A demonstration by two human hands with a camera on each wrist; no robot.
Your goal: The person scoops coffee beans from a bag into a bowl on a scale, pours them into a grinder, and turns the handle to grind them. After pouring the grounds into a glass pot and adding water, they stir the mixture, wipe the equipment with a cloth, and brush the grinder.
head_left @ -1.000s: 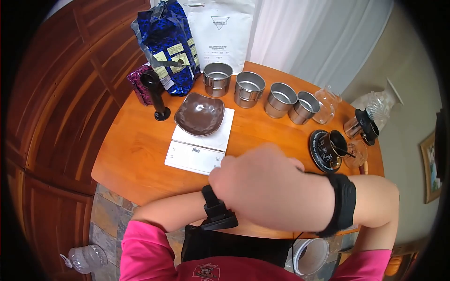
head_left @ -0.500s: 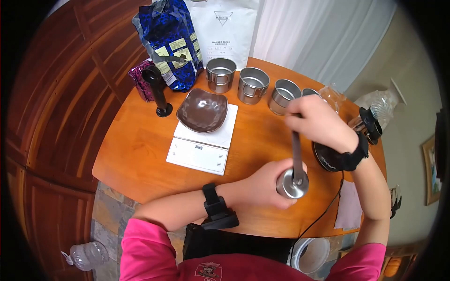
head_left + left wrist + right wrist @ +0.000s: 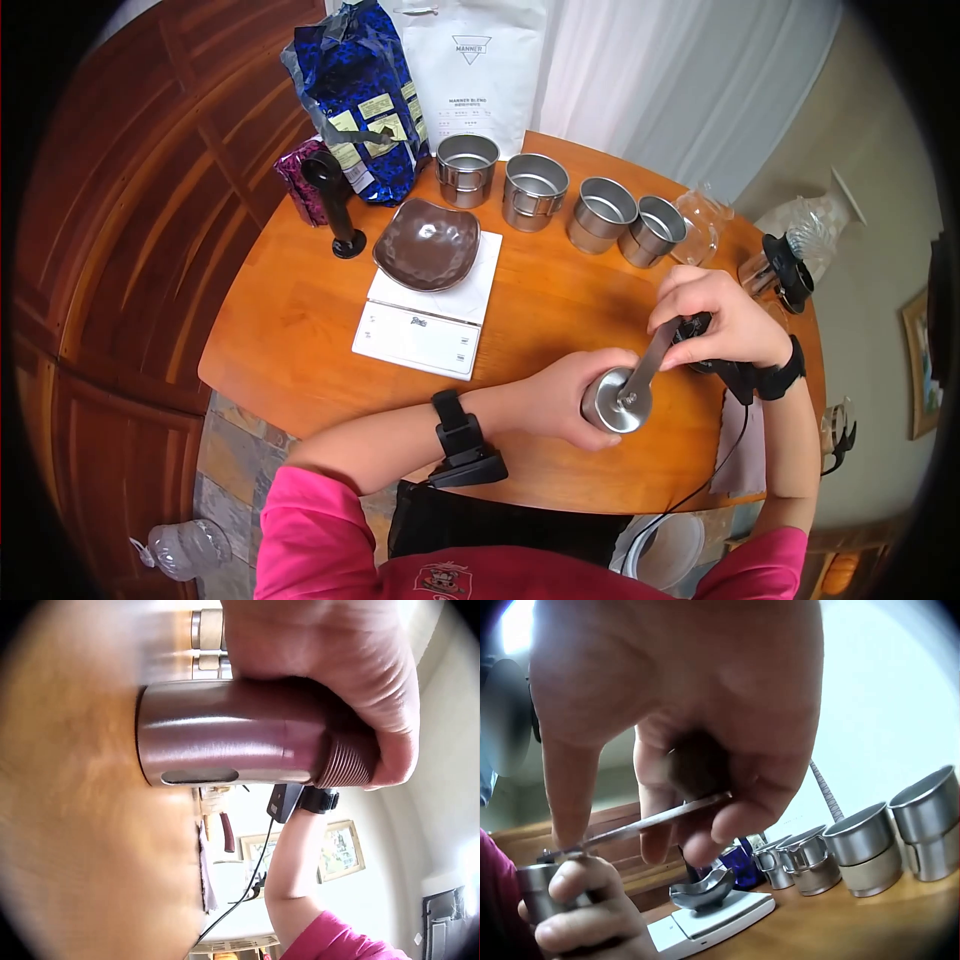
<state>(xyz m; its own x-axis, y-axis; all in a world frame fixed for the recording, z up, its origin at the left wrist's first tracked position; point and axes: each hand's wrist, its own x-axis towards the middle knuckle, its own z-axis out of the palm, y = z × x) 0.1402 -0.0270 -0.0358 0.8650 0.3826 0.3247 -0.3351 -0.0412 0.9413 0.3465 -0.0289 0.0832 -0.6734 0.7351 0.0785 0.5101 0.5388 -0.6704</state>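
My left hand (image 3: 560, 402) wraps round the steel body of a hand coffee grinder (image 3: 225, 735), thumb at the ribbed band near its top. In the left wrist view the grinder's base stands at the wooden tabletop. The flat crank (image 3: 655, 355) runs from the lid (image 3: 622, 408) toward the right and away from me. At its outer end my right hand (image 3: 722, 315) holds the dark knob (image 3: 697, 761), fingers curled about it. My left fingers also show round the grinder in the right wrist view.
A brown dish (image 3: 428, 245) sits on a white scale (image 3: 415, 340). Several steel cups (image 3: 535, 190) line the back beside coffee bags (image 3: 365, 110). A black upright tool (image 3: 335, 205) stands at left, a glass pot (image 3: 775, 270) at right. A cable (image 3: 690, 490) hangs from my right wrist.
My right hand has swung round with the crank, from in front of the left hand, out to the far right, then back nearer. My left hand keeps holding the grinder.
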